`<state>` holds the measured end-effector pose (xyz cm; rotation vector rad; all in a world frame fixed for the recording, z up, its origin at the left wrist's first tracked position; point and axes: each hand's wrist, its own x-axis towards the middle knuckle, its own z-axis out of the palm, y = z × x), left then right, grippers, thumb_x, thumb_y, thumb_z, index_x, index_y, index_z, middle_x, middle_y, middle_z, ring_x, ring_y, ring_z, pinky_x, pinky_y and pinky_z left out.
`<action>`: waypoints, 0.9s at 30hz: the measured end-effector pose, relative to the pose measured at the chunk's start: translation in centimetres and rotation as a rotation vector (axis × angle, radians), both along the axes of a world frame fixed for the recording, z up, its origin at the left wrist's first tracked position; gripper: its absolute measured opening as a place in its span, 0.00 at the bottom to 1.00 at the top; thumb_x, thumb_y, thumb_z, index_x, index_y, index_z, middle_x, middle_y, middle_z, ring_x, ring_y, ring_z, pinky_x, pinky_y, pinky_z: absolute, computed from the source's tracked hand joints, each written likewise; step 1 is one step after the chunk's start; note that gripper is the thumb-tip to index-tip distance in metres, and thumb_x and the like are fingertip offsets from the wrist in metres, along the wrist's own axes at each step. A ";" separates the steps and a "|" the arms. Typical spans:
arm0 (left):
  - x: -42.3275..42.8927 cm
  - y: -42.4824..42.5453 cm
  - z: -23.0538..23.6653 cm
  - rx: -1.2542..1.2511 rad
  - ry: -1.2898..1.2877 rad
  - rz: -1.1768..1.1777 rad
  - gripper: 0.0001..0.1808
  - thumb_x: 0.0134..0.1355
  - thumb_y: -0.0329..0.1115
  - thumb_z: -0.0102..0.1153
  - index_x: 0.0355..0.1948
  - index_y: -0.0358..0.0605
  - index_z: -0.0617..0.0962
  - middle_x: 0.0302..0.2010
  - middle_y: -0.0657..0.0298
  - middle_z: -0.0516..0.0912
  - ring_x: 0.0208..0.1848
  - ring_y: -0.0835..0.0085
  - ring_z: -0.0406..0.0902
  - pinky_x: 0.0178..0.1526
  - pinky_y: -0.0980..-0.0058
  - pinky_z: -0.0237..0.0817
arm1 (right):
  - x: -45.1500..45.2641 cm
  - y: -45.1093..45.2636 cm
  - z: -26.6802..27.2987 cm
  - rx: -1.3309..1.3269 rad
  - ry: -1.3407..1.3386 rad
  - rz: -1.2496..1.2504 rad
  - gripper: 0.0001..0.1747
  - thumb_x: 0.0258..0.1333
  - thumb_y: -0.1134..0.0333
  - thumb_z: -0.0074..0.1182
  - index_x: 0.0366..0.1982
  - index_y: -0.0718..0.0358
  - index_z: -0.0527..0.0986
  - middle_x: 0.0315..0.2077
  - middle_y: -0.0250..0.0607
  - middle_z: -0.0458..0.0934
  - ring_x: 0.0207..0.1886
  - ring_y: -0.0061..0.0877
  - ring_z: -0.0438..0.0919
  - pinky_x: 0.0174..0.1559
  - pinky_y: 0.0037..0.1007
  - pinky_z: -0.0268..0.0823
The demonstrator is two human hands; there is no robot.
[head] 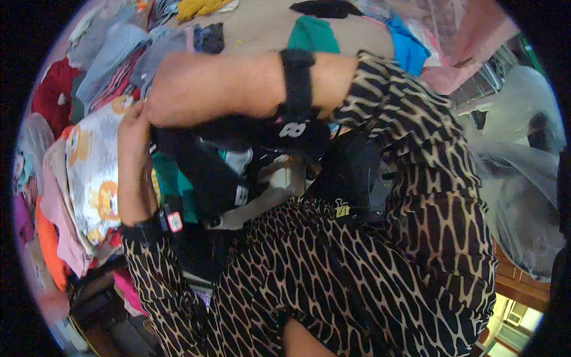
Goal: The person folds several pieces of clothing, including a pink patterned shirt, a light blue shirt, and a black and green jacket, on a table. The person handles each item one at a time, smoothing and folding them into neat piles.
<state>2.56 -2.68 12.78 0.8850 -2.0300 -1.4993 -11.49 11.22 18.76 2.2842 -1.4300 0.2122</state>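
Observation:
My left hand [134, 147] is at the left, against the edge of a white cloth [91, 156] printed with orange lions and grey patches. My right arm reaches across from the right, and my right hand [167, 91] is blurred beside the left fingertips, near the cloth's upper corner. The fingers of both hands are partly hidden, so their grip on the cloth is unclear. A black band [298, 85] wraps my right forearm. Below the arms is dark gear with a white mark [292, 129], and a small red-bordered tag [174, 222] near my left wrist.
Piled clothes surround the cloth: a dark red garment [53, 93], a light blue one [111, 58], a pink one [58, 218] and an orange one [49, 245]. Green fabric [314, 33] and blue fabric [408, 47] lie at the top. Clear plastic sheeting [522, 178] bulges at the right.

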 end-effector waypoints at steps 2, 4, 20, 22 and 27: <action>-0.5 -0.5 0.9 -0.010 0.068 -0.018 0.19 0.64 0.42 0.53 0.43 0.36 0.80 0.35 0.66 0.81 0.35 0.80 0.74 0.39 0.81 0.63 | -0.2 0.2 0.8 0.039 0.060 -0.036 0.09 0.45 0.65 0.52 0.24 0.59 0.82 0.25 0.45 0.82 0.29 0.41 0.82 0.31 0.42 0.74; -1.0 -1.9 1.9 -0.031 0.029 -0.077 0.18 0.65 0.43 0.53 0.41 0.36 0.81 0.34 0.67 0.81 0.34 0.80 0.73 0.38 0.81 0.63 | -0.3 0.7 1.0 0.003 0.079 -0.016 0.08 0.46 0.65 0.52 0.22 0.57 0.81 0.24 0.42 0.82 0.29 0.40 0.82 0.30 0.42 0.73; -0.8 -16.5 3.4 -0.675 -0.091 0.148 0.21 0.63 0.46 0.52 0.46 0.39 0.80 0.42 0.60 0.81 0.43 0.71 0.75 0.47 0.74 0.63 | -2.9 12.2 -5.4 -0.012 -0.133 -0.071 0.07 0.47 0.63 0.53 0.22 0.56 0.69 0.21 0.34 0.69 0.26 0.31 0.75 0.28 0.34 0.67; -1.0 -16.6 2.5 -0.695 -0.173 0.121 0.20 0.65 0.42 0.46 0.50 0.42 0.78 0.47 0.54 0.80 0.50 0.62 0.75 0.53 0.69 0.63 | -2.7 13.5 -6.6 -0.013 -0.201 -0.119 0.06 0.46 0.64 0.54 0.23 0.57 0.70 0.21 0.34 0.69 0.26 0.30 0.75 0.28 0.33 0.67; -2.4 -16.2 0.8 -0.789 -0.334 0.112 0.18 0.65 0.35 0.42 0.53 0.49 0.76 0.46 0.50 0.80 0.49 0.54 0.76 0.53 0.61 0.64 | -3.0 14.6 -7.9 -0.032 -0.280 -0.174 0.05 0.44 0.64 0.55 0.25 0.55 0.72 0.21 0.33 0.70 0.26 0.31 0.75 0.28 0.34 0.66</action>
